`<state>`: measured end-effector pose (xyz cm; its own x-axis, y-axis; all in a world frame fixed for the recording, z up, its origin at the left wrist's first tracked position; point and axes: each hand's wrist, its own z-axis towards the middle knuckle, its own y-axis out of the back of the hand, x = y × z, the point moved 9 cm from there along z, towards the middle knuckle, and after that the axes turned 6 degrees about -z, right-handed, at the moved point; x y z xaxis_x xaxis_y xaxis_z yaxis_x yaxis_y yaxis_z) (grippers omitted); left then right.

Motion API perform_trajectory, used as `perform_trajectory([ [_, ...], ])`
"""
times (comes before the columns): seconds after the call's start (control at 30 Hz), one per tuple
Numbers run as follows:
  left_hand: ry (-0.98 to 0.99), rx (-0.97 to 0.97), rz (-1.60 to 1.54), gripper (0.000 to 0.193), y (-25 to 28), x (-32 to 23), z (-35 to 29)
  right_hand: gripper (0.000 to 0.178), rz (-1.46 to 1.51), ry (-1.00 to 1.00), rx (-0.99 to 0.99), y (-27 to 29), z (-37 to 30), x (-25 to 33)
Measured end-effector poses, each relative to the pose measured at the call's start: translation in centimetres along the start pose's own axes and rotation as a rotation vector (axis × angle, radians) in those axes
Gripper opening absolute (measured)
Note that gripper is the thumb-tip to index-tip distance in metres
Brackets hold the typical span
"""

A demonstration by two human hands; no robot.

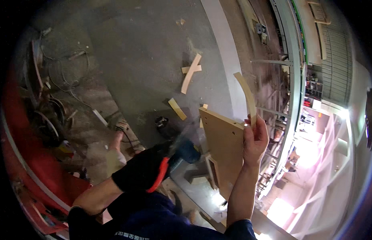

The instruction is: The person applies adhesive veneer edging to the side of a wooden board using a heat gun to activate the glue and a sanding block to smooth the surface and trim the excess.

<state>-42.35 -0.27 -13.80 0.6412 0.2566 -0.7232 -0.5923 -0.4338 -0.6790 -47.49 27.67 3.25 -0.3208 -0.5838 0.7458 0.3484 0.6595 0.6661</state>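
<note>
A black glove covers my left hand (144, 168), which is closed around a power tool. The tool has a red curved grip (158, 176) and a dark blue body (188, 151); motion blurs its front, so its exact kind is unclear. My right hand (256, 140) pinches a thin, curved wood strip (246, 92) that stands up from the fingers. Its fingers are also at the upper right corner of a tan wooden panel (224, 148), which has small round holes along its top edge. The panel stands tilted, and the tool is to its left.
Crossed wood strips (190, 74) and a short wood piece (177, 109) lie on the grey surface ahead. A dark round object (162, 122) sits near the tool. Cables and clutter (58, 112) cover the floor at left, beside a red surface (30, 160). A metal frame (290, 80) runs along the right.
</note>
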Motion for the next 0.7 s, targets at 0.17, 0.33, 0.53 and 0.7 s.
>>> perform_trajectory([
  [0.17,-0.503,0.150,0.976,0.044,-3.1,-9.0,6.0,0.050,-0.505,0.162,0.091,-2.7,0.2,3.1],
  [0.33,0.056,0.201,0.602,0.036,-3.5,-9.9,9.7,0.037,-0.417,0.084,-0.073,-1.9,-0.5,3.2],
  [0.53,-0.047,0.285,0.539,0.033,-3.4,-10.7,11.1,0.028,-0.440,0.007,-0.159,-1.1,-2.1,3.9],
  [0.7,-0.065,0.373,0.590,0.027,-5.0,-11.2,13.0,0.026,-0.386,0.030,-0.209,-0.7,-2.6,2.4],
])
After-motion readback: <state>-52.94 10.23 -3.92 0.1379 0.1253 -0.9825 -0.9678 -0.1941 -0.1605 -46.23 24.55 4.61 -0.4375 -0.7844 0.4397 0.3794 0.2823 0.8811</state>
